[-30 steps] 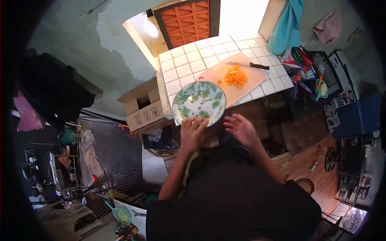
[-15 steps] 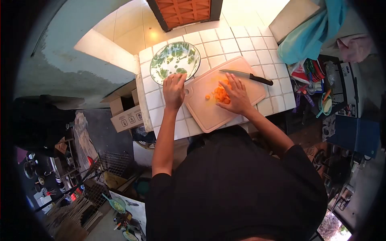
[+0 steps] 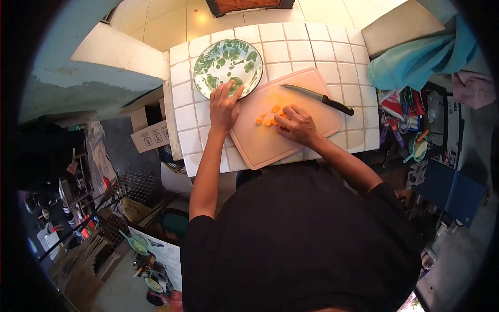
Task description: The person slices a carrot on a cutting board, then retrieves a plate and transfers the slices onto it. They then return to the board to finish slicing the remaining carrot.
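Note:
My left hand point(image 3: 225, 110) grips the near rim of a white and green speckled enamel plate point(image 3: 228, 60), its fingers bent over the edge. My right hand point(image 3: 297, 125) is closed over a small heap of chopped carrot pieces point(image 3: 268, 122), with its fingertips curled round some of them. Part of the heap is hidden beneath that hand. The pieces lie on a pale pink cutting board point(image 3: 254, 151), set at an angle beside the plate. Across the board's far right side rests a knife point(image 3: 317, 97), its black handle sticking out past the edge.
The white tiled counter point(image 3: 275, 51) bears the board and plate. A turquoise cloth point(image 3: 405, 62) hangs at its right, above assorted kitchen items. To the left stands an open cardboard box point(image 3: 150, 136) below a low wall point(image 3: 125, 60).
My right hand has gone from spread flat over the carrot pieces to curled round some of them. My left hand stays at the plate's rim. The camera view has shifted slightly.

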The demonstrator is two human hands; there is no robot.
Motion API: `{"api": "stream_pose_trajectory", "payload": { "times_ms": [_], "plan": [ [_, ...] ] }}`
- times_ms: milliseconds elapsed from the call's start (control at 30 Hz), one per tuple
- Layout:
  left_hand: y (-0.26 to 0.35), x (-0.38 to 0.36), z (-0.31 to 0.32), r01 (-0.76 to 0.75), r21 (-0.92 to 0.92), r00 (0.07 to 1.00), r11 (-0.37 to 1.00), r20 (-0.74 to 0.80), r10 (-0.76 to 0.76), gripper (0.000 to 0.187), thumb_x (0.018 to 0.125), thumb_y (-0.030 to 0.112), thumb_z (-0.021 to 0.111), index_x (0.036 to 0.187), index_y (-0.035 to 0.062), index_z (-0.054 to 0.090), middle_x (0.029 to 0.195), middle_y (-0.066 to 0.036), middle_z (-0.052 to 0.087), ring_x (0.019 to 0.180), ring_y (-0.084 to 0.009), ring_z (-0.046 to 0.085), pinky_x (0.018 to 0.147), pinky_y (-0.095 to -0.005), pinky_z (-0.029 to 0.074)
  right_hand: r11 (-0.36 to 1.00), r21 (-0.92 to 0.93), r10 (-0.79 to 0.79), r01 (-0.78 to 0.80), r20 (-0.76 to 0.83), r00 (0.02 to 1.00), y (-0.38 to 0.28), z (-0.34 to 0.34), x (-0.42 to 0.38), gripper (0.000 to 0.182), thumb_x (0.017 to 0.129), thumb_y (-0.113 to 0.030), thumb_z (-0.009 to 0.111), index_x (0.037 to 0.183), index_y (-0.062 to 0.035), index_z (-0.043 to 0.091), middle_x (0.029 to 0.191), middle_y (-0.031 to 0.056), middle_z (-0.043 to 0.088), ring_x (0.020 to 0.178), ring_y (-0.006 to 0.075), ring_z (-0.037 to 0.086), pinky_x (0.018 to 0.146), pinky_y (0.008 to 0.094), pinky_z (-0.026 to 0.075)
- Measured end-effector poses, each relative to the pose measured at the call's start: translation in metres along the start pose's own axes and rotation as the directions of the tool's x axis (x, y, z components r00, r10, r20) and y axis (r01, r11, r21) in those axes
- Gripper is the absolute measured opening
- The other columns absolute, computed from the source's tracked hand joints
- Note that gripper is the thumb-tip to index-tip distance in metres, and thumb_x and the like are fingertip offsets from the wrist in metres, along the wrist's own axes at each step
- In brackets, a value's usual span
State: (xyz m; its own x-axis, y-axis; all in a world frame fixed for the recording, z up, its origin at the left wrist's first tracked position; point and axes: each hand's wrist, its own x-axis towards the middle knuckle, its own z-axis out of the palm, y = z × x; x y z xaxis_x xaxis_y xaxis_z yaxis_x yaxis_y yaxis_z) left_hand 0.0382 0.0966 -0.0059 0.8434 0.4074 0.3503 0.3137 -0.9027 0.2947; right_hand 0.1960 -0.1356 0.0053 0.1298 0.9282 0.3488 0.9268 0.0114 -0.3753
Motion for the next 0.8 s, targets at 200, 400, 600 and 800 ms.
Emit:
{"api": "stream_pose_trajectory", "payload": {
  "times_ms": [200,400,600,800],
  "plan": [
    [0.018,-0.003,-0.006,0.137,-0.203,0.982,0.97,-0.104,-0.16,0.052,0.078,0.005,0.069,0.129,0.0129,0.07,0.131,-0.011,0.063,0.127,-0.0319,0.055,0.109,-0.0464,0.041,0.977,0.12,-0.176,0.174,0.008,0.984,0.025,-0.003,0.001,0.019,0.076,-0.017,0.078,0.092,-0.0136,0.067,0.084,0.004,0.057,0.072,0.0219,0.064,0.061,0.0363,0.054],
    [0.071,-0.05,-0.011,0.162,-0.234,0.962,0.959,-0.178,-0.206,0.038,0.084,0.014,0.074,0.121,0.0063,0.072,0.115,-0.011,0.064,0.115,-0.0312,0.058,0.102,-0.0442,0.043,0.878,0.453,0.167,-0.153,0.009,0.986,0.017,-0.022,0.022,0.017,0.077,-0.008,0.078,0.092,-0.0053,0.07,0.082,0.0081,0.061,0.073,0.0271,0.066,0.064,0.0359,0.055],
    [0.1,-0.064,-0.007,0.242,-0.269,0.962,0.932,-0.058,-0.267,0.027,0.084,0.016,0.076,0.11,0.0068,0.073,0.105,-0.009,0.063,0.106,-0.0294,0.06,0.095,-0.0449,0.045,0.472,0.664,0.476,-0.579,0.361,0.802,0.0,-0.028,0.13,0.021,0.087,-0.014,0.075,0.103,-0.001,0.073,0.087,0.0139,0.074,0.073,0.0288,0.071,0.074,0.0324,0.057],
    [0.093,-0.065,-0.006,0.29,-0.276,0.95,0.916,-0.032,-0.311,0.024,0.084,0.012,0.076,0.108,0.007,0.073,0.105,-0.01,0.065,0.105,-0.0297,0.061,0.094,-0.0437,0.046,0.796,0.491,0.256,-0.353,0.255,0.932,0.015,0.024,0.214,0.04,0.091,-0.038,0.073,0.108,-0.0017,0.074,0.101,0.0191,0.075,0.094,0.0363,0.072,0.088,0.0423,0.056]
  ]
}}
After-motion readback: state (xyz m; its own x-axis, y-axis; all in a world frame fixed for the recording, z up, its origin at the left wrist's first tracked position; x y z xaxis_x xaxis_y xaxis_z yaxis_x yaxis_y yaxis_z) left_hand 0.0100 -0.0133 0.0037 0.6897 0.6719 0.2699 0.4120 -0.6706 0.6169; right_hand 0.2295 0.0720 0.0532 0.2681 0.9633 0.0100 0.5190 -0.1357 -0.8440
